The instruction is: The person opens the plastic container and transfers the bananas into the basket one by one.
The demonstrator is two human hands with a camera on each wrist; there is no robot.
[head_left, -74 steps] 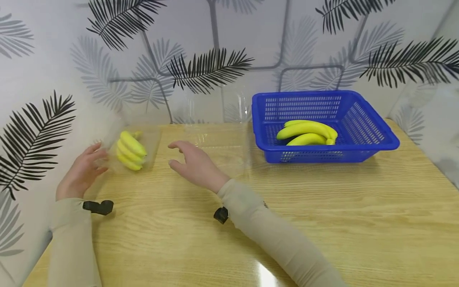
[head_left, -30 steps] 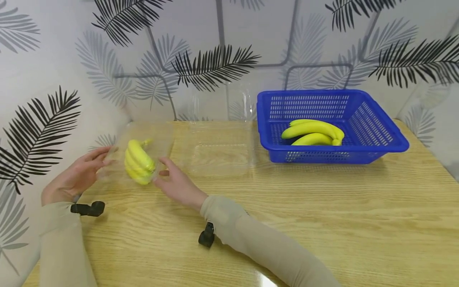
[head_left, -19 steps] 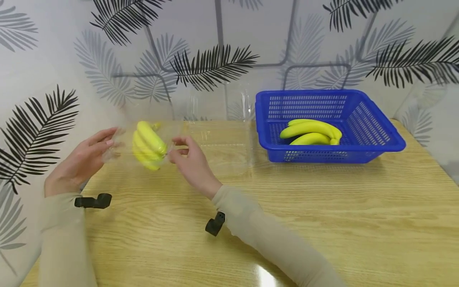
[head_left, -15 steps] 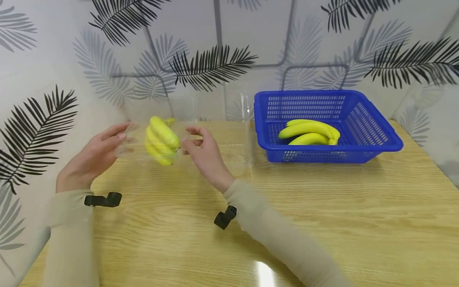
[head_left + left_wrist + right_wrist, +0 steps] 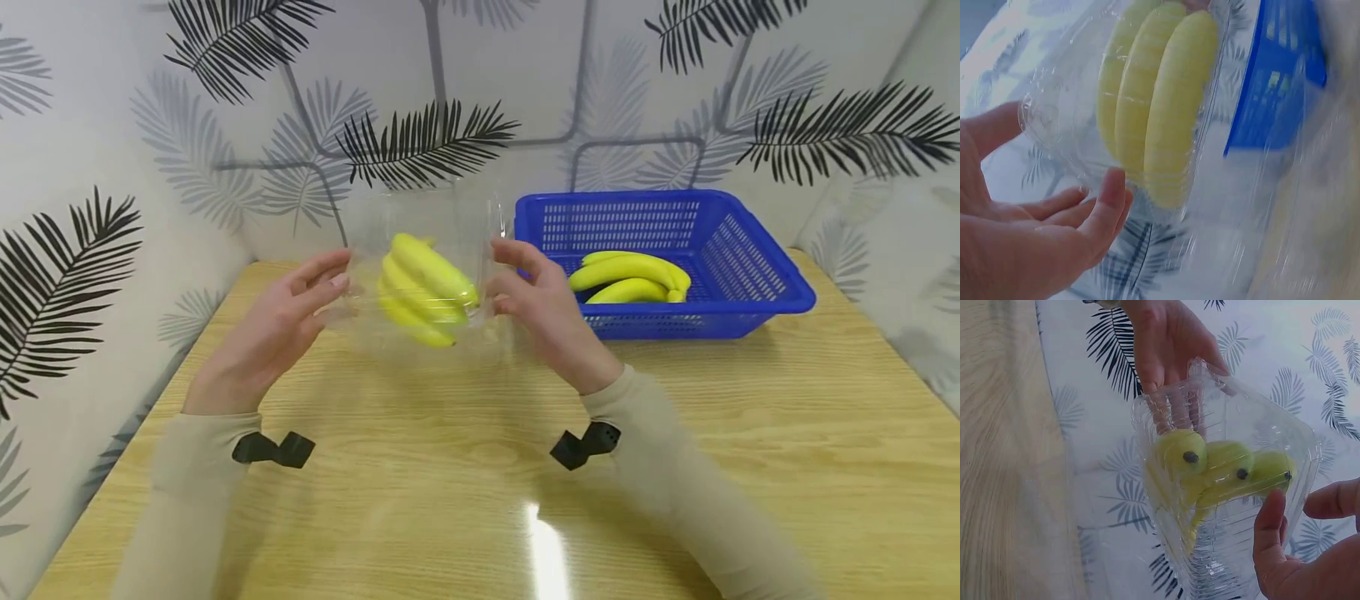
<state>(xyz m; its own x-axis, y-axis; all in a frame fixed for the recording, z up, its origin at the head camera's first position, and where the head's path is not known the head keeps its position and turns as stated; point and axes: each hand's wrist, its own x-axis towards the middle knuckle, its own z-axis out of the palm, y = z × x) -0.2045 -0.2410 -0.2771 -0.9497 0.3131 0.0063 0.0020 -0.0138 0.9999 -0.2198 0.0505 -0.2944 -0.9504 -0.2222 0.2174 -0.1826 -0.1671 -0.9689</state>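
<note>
A clear plastic clamshell box (image 5: 1266, 419) with a bunch of bananas (image 5: 423, 292) inside is held up over the table between both hands, tilted. My left hand (image 5: 277, 325) grips its left side, thumb and fingers at the edge, as the left wrist view shows. My right hand (image 5: 543, 304) pinches the right side between thumb and fingers. In the right wrist view the dark banana tips face the camera through the ribbed plastic. A second clear box (image 5: 497, 221) stands with its lid up behind the held one, mostly covered by it.
A blue plastic basket (image 5: 652, 321) with another bunch of bananas (image 5: 637, 271) in it stands at the back right, just beyond my right hand. The wooden table (image 5: 420, 475) meets a leaf-patterned wall covering (image 5: 247, 192) at the back and left.
The right hand has reached left and taken hold of the box's right side. Both hands have since lifted the box with the bananas and moved it right, in front of the other clear box.
</note>
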